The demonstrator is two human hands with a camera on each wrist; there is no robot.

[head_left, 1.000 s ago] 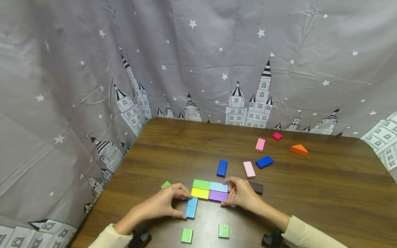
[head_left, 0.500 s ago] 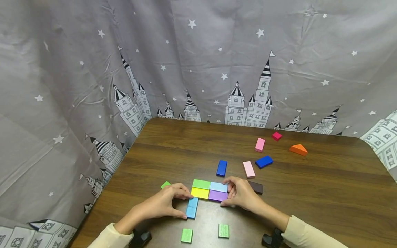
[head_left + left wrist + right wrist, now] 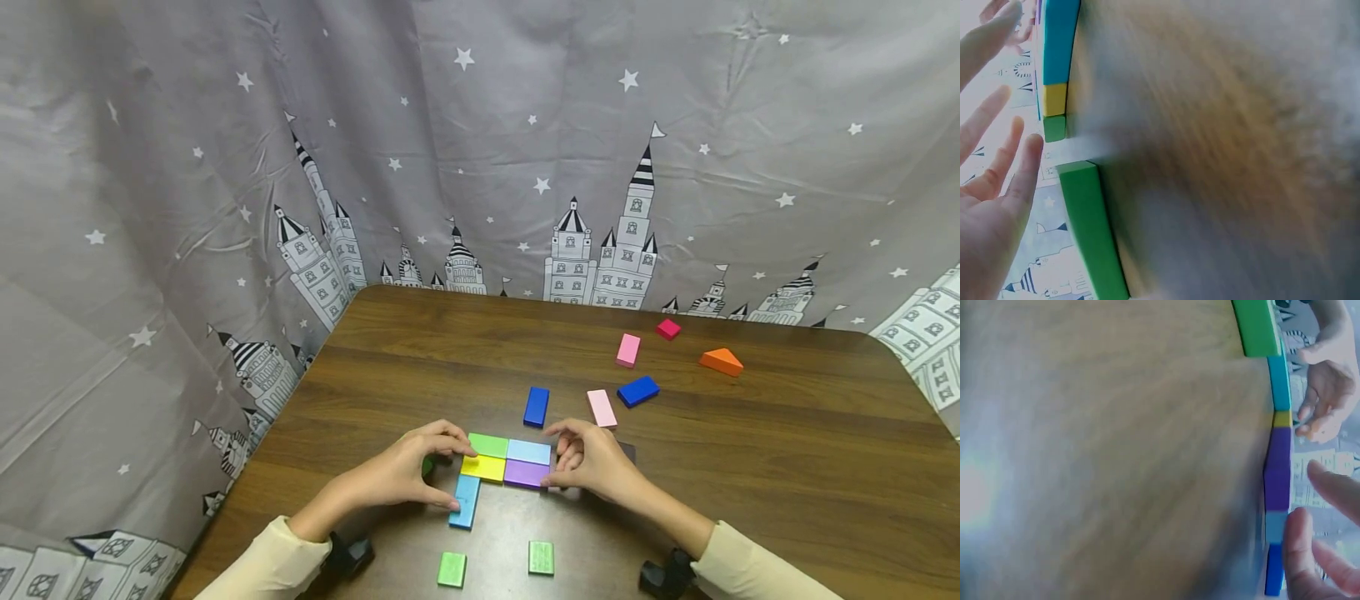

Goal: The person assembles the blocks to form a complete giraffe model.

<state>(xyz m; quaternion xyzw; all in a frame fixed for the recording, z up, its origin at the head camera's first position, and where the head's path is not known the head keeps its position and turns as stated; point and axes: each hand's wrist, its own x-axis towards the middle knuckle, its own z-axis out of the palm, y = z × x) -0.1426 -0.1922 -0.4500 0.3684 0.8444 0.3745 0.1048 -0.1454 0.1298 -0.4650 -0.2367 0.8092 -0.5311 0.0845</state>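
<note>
Four flat blocks form a rectangle in the head view: a green block (image 3: 488,445), a light blue block (image 3: 529,452), a yellow block (image 3: 491,472) and a purple block (image 3: 527,474). A teal-blue block (image 3: 464,508) extends toward the near side from the yellow one. My left hand (image 3: 408,467) hovers over this left end, thumb above the teal-blue block, fingertips over the yellow; the left wrist view shows its fingers spread, holding nothing. My right hand (image 3: 592,462) is at the right end of the light blue and purple blocks, thumb and fingers apart with nothing between them.
Two small green blocks, the left one (image 3: 452,570) and the right one (image 3: 541,558), lie nearer. Beyond are two blue blocks (image 3: 536,407), two pink blocks (image 3: 602,408), a red block (image 3: 669,329) and an orange triangle (image 3: 722,362). A dark block (image 3: 628,452) is partly behind the right hand.
My left hand has let go of the teal-blue block and risen slightly away over the yellow block. My right hand has drawn back a little to the right from the blocks.
</note>
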